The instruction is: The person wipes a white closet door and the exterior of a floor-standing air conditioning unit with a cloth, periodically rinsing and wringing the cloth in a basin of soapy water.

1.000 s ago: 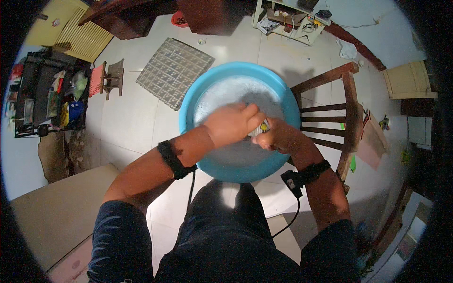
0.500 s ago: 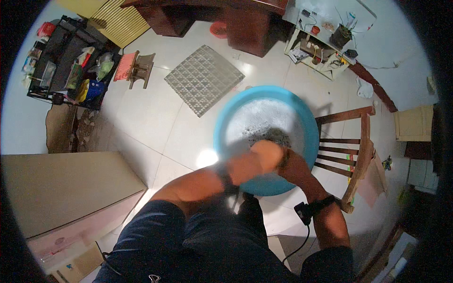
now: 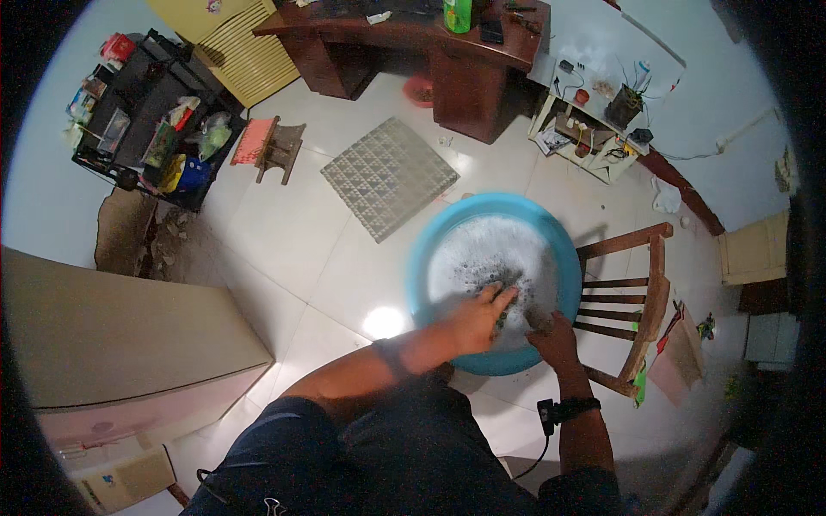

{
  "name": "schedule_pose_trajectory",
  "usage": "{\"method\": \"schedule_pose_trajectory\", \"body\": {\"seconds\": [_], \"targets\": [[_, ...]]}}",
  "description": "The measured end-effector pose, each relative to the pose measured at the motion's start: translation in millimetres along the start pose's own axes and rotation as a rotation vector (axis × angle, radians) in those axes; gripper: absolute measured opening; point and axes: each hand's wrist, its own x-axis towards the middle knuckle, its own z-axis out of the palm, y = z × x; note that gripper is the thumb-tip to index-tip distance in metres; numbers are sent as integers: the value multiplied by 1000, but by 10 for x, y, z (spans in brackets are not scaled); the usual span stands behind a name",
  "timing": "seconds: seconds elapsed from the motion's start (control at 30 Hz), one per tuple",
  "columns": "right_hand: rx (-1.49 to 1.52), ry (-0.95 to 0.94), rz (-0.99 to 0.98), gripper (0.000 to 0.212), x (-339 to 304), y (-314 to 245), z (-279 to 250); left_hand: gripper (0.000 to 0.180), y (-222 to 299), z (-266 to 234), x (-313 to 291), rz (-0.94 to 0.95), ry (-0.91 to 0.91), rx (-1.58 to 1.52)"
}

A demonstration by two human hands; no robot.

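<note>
A round blue basin (image 3: 419, 271) filled with white suds (image 3: 456, 249) stands on the floor in front of me. Dark, bubbly patches break the foam near its middle. My left hand (image 3: 482, 325) reaches over the near left part of the basin, fingers stretched and apart, low at the suds. At the basin's near right side, my right hand (image 3: 557, 341) is closed, its fingertips by a dark greyish, cloth-like bit (image 3: 539, 321) whose kind is unclear. Whatever lies under the foam is hidden. A strap with a small black device (image 3: 547, 417) circles my right wrist.
Close to the basin's right is a wooden chair (image 3: 647, 301). Beyond the basin lies a grey patterned mat (image 3: 391, 179), with a low stool (image 3: 268, 146) and black shelf rack (image 3: 159, 120) to its left. A dark red desk (image 3: 469, 95) is behind; a large cabinet (image 3: 129, 335) is near left.
My hands were close together over the basin, the left one blurred across the right. Now they are apart, the left fingers spread and the right hand farther right. The view has shifted, showing more desk.
</note>
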Motion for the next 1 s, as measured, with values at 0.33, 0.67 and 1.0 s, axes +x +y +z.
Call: {"method": "schedule_pose_trajectory", "body": {"seconds": [0.33,0.67,1.0], "targets": [[801,358,306,49,18,279,49,91,-800,-758,-608,-52,70,-153],[1325,242,133,39,816,-2351,-145,81,-2162,-1936,-1223,-54,126,-203],[1125,-144,21,48,2141,-3936,329,63,-2897,-2823,-1114,-97,203,-501]]}}
